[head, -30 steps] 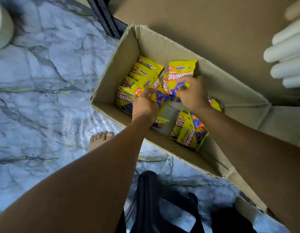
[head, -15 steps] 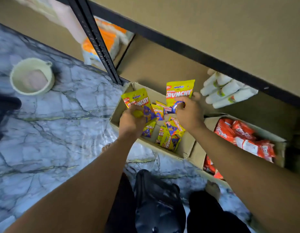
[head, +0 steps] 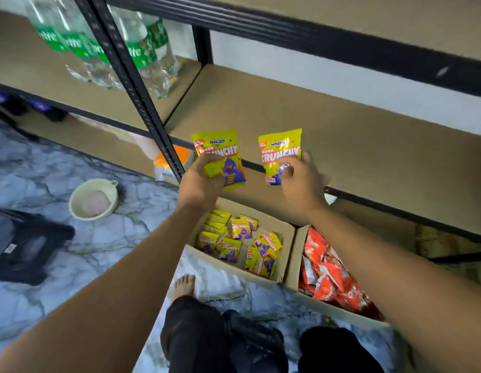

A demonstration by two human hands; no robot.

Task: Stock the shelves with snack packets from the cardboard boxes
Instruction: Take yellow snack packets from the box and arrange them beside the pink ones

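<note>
My left hand [head: 200, 181] grips a yellow Crunchy snack packet [head: 220, 150] upright at the front edge of the tan shelf board [head: 368, 146]. My right hand [head: 301, 181] pinches a second yellow Crunchy packet [head: 280, 152] upright beside it, a little to the right. Below my hands an open cardboard box [head: 286, 238] on the floor holds several more yellow packets [head: 235, 244]. A second open box [head: 295, 265] to its right is full of red snack packets [head: 328, 275].
A black shelf upright [head: 137, 90] stands left of the packets. Green-labelled clear bottles [head: 142, 49] fill the neighbouring shelf. A cream bowl [head: 94, 199] and a black crate [head: 21, 243] sit on the marble floor at left. My bare foot [head: 183, 286] is near the box.
Both hands lifted their yellow packets out of the box and up to the shelf's front edge. The view rose from the box to the shelves.
</note>
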